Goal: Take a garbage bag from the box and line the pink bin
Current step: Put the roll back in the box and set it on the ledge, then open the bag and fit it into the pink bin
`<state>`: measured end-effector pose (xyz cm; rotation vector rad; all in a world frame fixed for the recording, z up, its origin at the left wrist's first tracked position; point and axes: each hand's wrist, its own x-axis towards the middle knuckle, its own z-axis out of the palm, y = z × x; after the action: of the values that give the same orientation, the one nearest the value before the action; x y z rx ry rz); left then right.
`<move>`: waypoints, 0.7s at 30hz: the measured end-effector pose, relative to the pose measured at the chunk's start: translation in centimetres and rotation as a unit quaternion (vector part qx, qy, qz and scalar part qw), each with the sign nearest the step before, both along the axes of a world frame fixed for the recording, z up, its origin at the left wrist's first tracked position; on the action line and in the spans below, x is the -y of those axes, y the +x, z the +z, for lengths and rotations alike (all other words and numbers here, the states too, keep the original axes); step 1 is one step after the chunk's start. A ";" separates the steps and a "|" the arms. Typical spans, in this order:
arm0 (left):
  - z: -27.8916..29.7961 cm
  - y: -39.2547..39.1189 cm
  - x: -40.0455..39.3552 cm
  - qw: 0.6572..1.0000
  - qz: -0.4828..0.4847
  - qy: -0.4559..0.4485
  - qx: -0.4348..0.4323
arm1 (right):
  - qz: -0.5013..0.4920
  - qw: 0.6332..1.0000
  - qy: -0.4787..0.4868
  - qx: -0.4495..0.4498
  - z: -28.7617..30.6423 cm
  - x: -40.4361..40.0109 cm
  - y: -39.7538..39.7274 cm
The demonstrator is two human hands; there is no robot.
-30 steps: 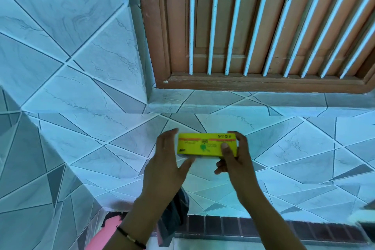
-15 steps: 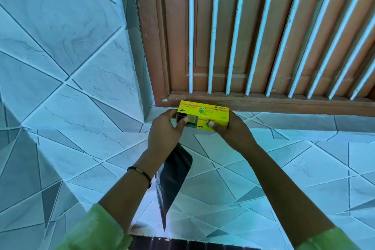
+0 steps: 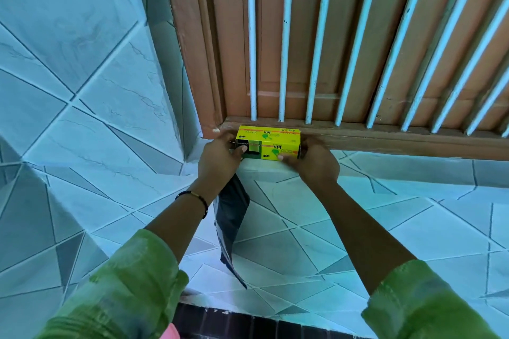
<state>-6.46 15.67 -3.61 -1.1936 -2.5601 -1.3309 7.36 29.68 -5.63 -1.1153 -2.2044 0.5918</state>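
We record, largest first: a wall of pale blue tiles (image 3: 82, 107) cut with diagonal lines, running below and to the left of a brown wooden window frame (image 3: 385, 142) fitted with white vertical bars (image 3: 283, 36). A tiled ledge (image 3: 385, 170) lies just under the frame's lower rail. Two green sleeves (image 3: 124, 292) fill the lower corners of the view. A black garbage bag (image 3: 230, 217) hangs from under the left hand (image 3: 219, 158), trailing down in front of the tiles; how it is gripped we cannot tell. The yellow garbage bag box (image 3: 268, 143) sits on the ledge against the lower rail, lengthwise, its printing upside down to us. We note the left hand curled round the box's left end, thumb laid across the dark opening in its front face, and the right hand (image 3: 316, 164) curled round the right end, thumb on the front face. A thin black bracelet (image 3: 197, 198) circles the left wrist. A sliver of pink (image 3: 170, 333) shows at the bottom edge.
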 end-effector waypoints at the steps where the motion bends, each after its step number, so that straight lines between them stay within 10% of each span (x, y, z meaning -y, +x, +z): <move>1: 0.0 0.1 0.0 1.000 0.003 0.005 -0.001 | -0.005 1.000 0.008 0.009 -0.1 -0.1 -0.1; 8: -1.3 0.9 1.3 0.997 0.023 0.043 0.052 | 0.024 0.998 0.016 0.047 -0.4 -0.5 0.3; 14: -2.6 4.6 6.5 0.975 0.059 0.169 0.134 | 0.056 0.976 -0.096 -0.189 -0.1 6.7 4.9; 21: -3.5 8.3 10.9 0.950 0.049 0.223 0.214 | 0.282 0.896 -0.334 -0.077 -5.4 17.1 6.8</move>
<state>1.82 4.81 -7.08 -0.7519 -2.3019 -2.1856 14.17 12.61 -11.02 -0.6519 -2.2241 1.7239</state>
